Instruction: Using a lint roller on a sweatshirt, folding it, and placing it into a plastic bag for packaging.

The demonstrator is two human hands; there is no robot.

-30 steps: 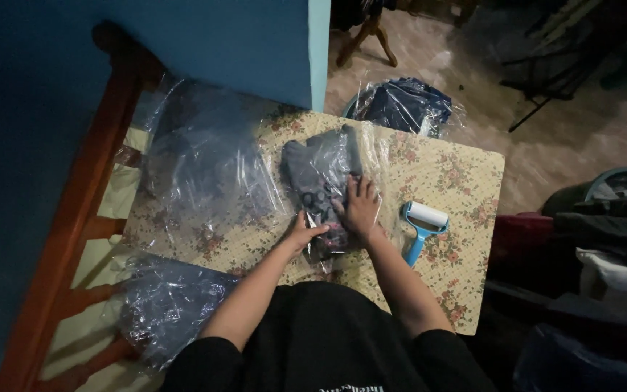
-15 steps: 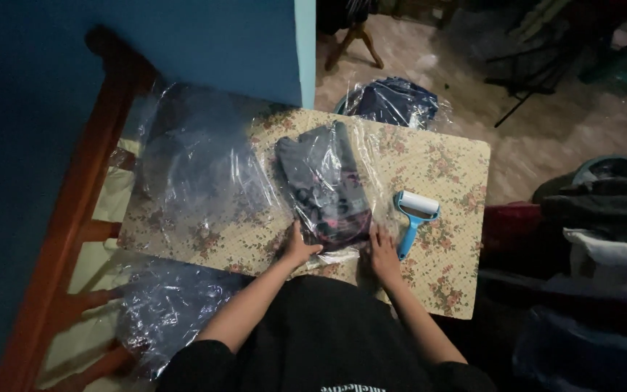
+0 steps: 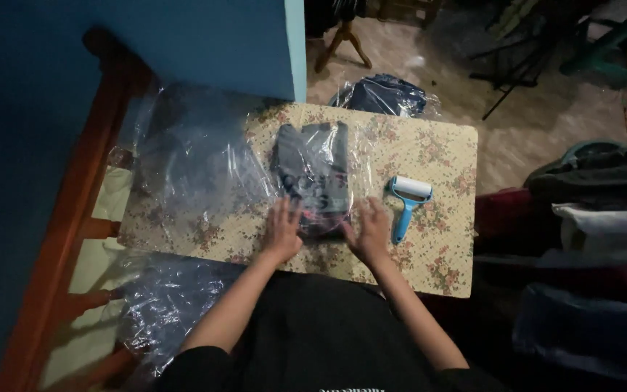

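A folded dark grey garment inside a clear plastic bag [image 3: 315, 170] lies on the floral-covered table [image 3: 437, 156]. My left hand [image 3: 284, 229] lies flat, fingers spread, on the bag's near left corner. My right hand [image 3: 370, 229] presses flat on the bag's near right edge, fingers apart. A blue-handled lint roller with a white roll [image 3: 406, 199] rests just right of my right hand.
A pile of empty clear plastic bags [image 3: 197, 163] covers the table's left side and more plastic [image 3: 165, 301] hangs off the near left corner. A bagged dark garment [image 3: 382, 94] sits beyond the far edge. A wooden chair frame [image 3: 74, 218] stands left; piled clothes [image 3: 604, 196] at right.
Both hands moved from gripping the bag's near end to lying flat on it. The right hand came down from the garment's middle. The camera view shifted slightly.
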